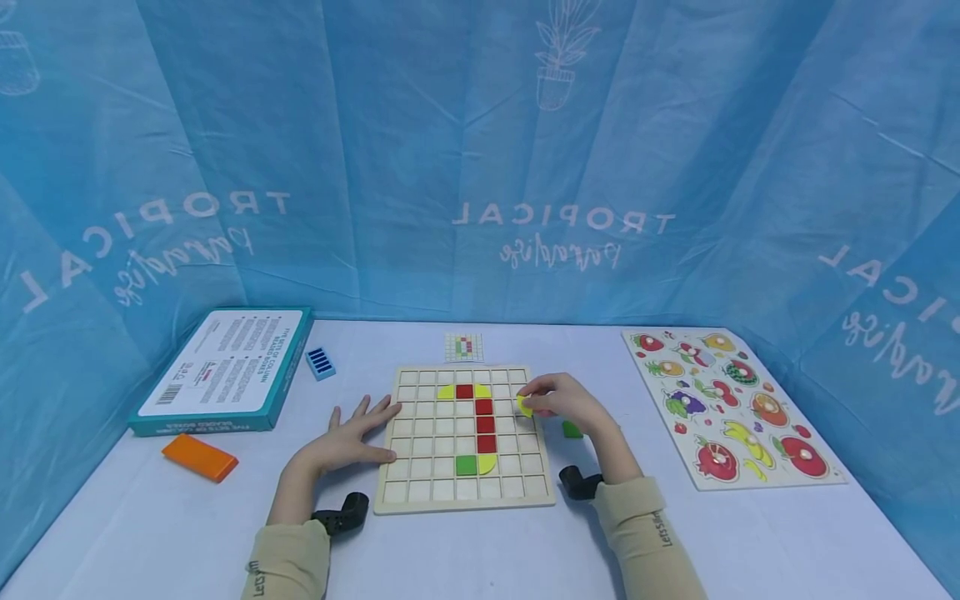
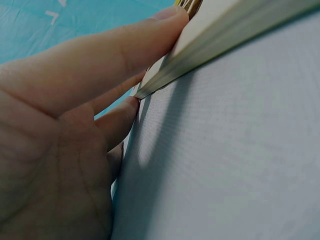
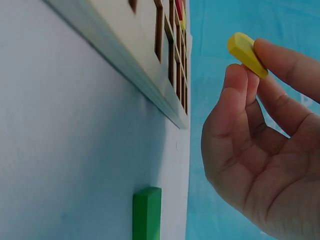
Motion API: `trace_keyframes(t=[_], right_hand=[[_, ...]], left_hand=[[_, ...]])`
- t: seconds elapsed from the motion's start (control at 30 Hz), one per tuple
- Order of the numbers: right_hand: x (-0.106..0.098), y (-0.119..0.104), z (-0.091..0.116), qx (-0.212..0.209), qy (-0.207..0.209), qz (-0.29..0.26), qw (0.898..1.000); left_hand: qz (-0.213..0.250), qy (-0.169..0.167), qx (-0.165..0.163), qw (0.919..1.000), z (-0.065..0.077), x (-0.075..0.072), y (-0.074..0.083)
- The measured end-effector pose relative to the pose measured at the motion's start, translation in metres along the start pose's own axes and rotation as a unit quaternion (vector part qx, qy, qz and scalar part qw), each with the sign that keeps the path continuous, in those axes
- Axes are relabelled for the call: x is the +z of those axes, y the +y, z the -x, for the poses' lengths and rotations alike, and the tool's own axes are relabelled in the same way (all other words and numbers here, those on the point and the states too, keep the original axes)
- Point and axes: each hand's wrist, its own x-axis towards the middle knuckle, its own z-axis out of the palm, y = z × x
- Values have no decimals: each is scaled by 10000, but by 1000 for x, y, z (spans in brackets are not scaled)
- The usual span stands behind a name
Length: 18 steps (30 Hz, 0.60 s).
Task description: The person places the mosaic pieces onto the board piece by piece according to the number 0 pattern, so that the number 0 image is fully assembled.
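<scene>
A wooden grid board (image 1: 431, 492) lies in the middle of the table, with red, green and yellow tiles set in some of its squares. My left hand (image 1: 341, 444) spreads its fingers at the board's left side, thumb and fingertips touching the edge; the left wrist view shows the thumb over the rim. Over the board's right edge, my right hand (image 1: 564, 400) pinches a yellow tile (image 3: 246, 54) with a rounded side between thumb and fingers. A green tile (image 1: 572, 429) lies on the table beneath that hand, just right of the board.
A small pattern card (image 1: 463, 347) lies behind the board. Toward the left are a teal-edged box (image 1: 217, 367), a blue slotted piece (image 1: 320, 364) and an orange block (image 1: 200, 457). A fruit puzzle board (image 1: 731, 408) lies at the right. Blue cloth (image 1: 480, 167) hangs behind the table.
</scene>
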Motion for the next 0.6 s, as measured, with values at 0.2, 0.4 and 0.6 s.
trace_keyframes(t=[0.2,0.4,0.6], right_hand=[[3,-3,1,-20,11,71,10000],[6,-7,4,-129,-99,180,9997],[10,-12,6,-467,-346,101,9983]], left_hand=[[-31,5,13,10000,-1,0,-1],[-30,12,16,10000,-2,0,-2],[1,12,28,10000,-1,-1,-1]])
